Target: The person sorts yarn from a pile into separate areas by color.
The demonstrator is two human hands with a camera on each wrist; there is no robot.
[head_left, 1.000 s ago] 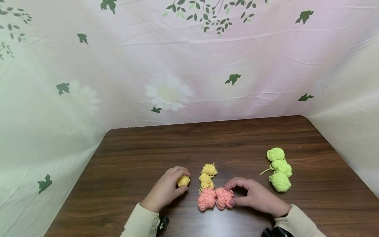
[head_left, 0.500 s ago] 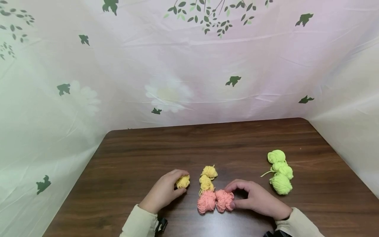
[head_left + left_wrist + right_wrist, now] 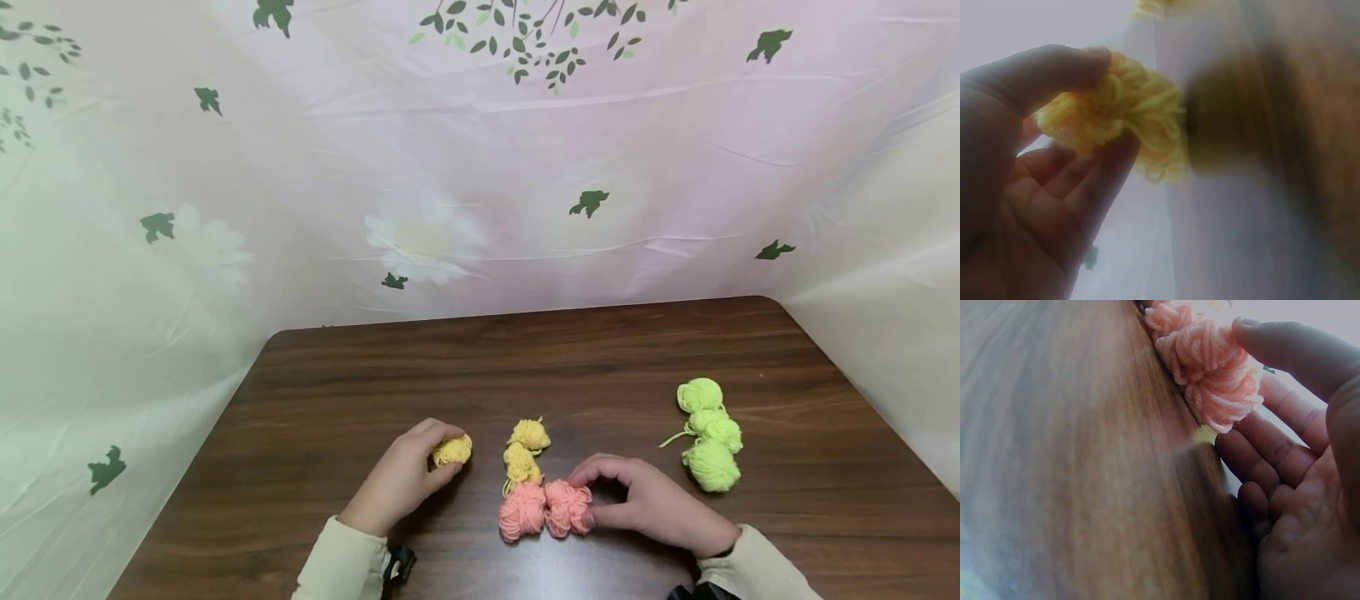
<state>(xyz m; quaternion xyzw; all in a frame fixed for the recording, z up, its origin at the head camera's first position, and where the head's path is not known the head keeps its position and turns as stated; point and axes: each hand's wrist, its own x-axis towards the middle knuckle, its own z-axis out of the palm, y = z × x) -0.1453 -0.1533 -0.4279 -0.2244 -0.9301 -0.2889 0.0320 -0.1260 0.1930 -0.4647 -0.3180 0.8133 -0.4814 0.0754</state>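
My left hand pinches a small yellow yarn ball between thumb and fingers, close over the brown table. In the left wrist view this yarn ball shows its looped strands, and a blurred dark reflection lies beside it on the tabletop. With thumb and fingertips my right hand holds the right one of two pink yarn balls. The other pink yarn ball sits right against its left side. Behind that one, two yellow yarn balls lie in a line going away from me.
Several lime-green yarn balls lie in a row on the right of the table, a loose strand trailing left. A pale printed cloth with leaves, birds and flowers hangs behind the table and at both sides.
My left hand has moved a little left and away from me with the yellow yarn ball, widening its distance from the yellow row. My right hand stays on the pink yarn ball.
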